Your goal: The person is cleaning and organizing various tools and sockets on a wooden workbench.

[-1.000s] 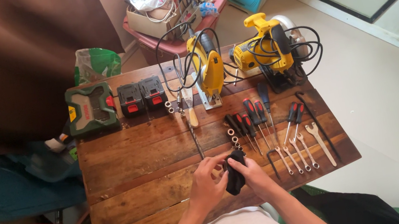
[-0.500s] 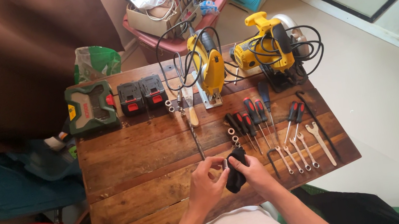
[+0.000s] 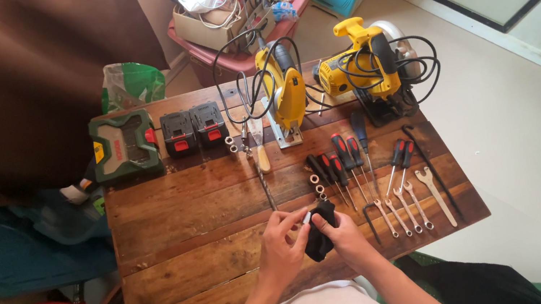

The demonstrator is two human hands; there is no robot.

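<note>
- left hand (image 3: 280, 247) is pinching a small silvery socket (image 3: 307, 219) between thumb and fingertips, over the near middle of the wooden table (image 3: 174, 234).
- right hand (image 3: 340, 235) is clenching a black cloth (image 3: 318, 232); the cloth is bunching against the socket and hanging down between the two hands (whether it is touching the boards, i cannot tell).
- just beyond the hands, a short row of loose sockets (image 3: 318, 185) is lying on the planks.
- to the right of that row, red-and-black screwdrivers (image 3: 343, 156) are lying side by side, then a set of flat spanners (image 3: 408, 206).
- a long thin drill bit (image 3: 267, 191) is lying lengthwise left of the sockets.
- along the far edge: a green bit case (image 3: 124, 146), two black battery packs (image 3: 193, 128), a yellow jigsaw (image 3: 284, 91) and a yellow circular saw (image 3: 363, 69), both with black cords coiling over them.
</note>
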